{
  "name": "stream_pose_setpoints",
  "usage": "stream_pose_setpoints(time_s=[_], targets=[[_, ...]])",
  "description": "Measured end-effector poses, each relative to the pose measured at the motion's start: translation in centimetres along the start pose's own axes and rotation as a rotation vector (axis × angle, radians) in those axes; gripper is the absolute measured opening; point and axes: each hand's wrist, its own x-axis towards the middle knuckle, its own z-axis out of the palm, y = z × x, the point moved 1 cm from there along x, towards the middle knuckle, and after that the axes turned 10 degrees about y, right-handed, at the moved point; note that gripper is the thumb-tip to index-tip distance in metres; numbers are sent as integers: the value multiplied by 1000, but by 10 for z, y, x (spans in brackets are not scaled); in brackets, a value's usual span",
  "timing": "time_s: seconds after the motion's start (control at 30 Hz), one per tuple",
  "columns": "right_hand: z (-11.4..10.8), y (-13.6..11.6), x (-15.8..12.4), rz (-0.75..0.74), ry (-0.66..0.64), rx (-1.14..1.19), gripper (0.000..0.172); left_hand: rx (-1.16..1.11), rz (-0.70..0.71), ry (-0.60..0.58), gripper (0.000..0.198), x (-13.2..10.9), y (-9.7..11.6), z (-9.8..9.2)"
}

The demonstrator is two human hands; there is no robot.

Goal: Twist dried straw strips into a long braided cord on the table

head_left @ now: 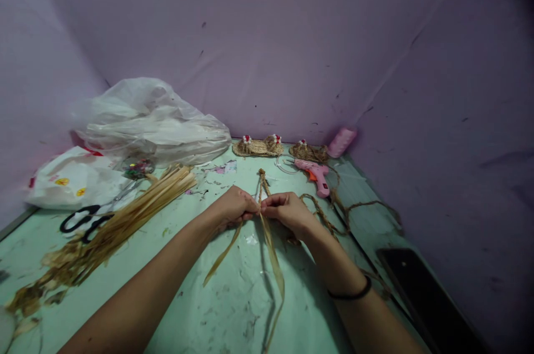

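Observation:
At the middle of the green tabletop, my left hand [237, 207] and my right hand [287, 211] meet, their fingertips pinching a braided cord of dried plant fibre [261, 180]. The cord's knotted end lies just beyond my hands. Two flat loose strips hang from the work toward me: a longer strip [273, 257] below my right fingers, and a shorter strip [224, 254] from under my left hand. Where the strips cross is hidden by my fingers. A black band circles my right wrist.
Left are a bundle of dried fibre strips [137, 218], black-handled scissors [79, 218] and plastic bags [146, 126]. Woven pieces [257, 148] with red and white beads stand at the back wall. Right are a pink glue gun [317, 176], thread spool [342, 141], coiled braid [319, 212] and phone [429, 298].

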Motion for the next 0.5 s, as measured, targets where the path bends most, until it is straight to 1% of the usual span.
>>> stream_pose_setpoints(time_s=[0.1,0.17,0.23,0.4,0.5], targets=[[2,2,0,16,-41,71,7,-24,38,78,12,2,-1,2],[3,3,0,42,-76,123,8,-32,46,102,10,4,-1,3],[5,4,1,63,-85,156,9,-34,46,102,10,5,-2,4],[8,3,1,124,-40,192,14,-14,87,107,9,3,1,3],[9,0,-2,149,-86,292,16,-43,113,59,10,4,1,2]])
